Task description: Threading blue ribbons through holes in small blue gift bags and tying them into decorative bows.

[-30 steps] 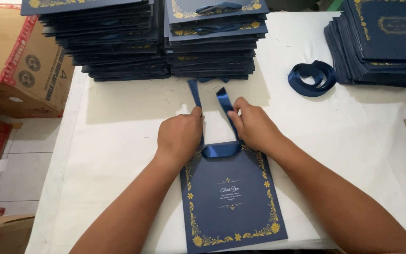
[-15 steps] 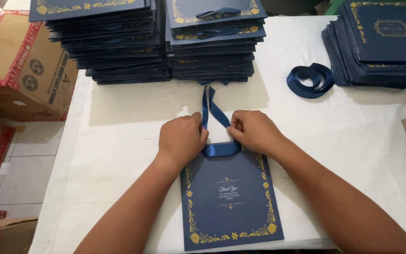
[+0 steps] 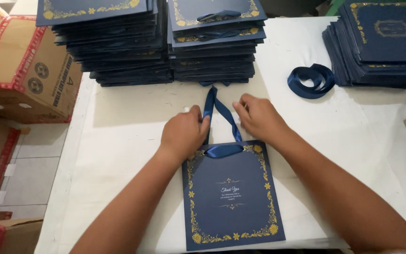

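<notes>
A flat navy paper bag [image 3: 231, 193] with a gold flower border lies on the white table [image 3: 118, 141] in front of me. A navy ribbon [image 3: 222, 113] threads through its top edge and its two ends cross above the bag. My left hand [image 3: 183, 134] pinches the left ribbon end beside the bag's top left corner. My right hand [image 3: 258, 117] hovers just right of the other ribbon end, fingers spread and off the ribbon.
Two tall stacks of the same navy bags [image 3: 160, 42] stand at the back of the table, a third stack [image 3: 381, 42] at the back right. A loose coil of navy ribbon [image 3: 311, 81] lies between them. Cardboard boxes [image 3: 24, 70] sit left of the table.
The ribbon ends went from apart to crossed over each other. My right hand has let go of its end and opened; the bag's top right corner is now uncovered.
</notes>
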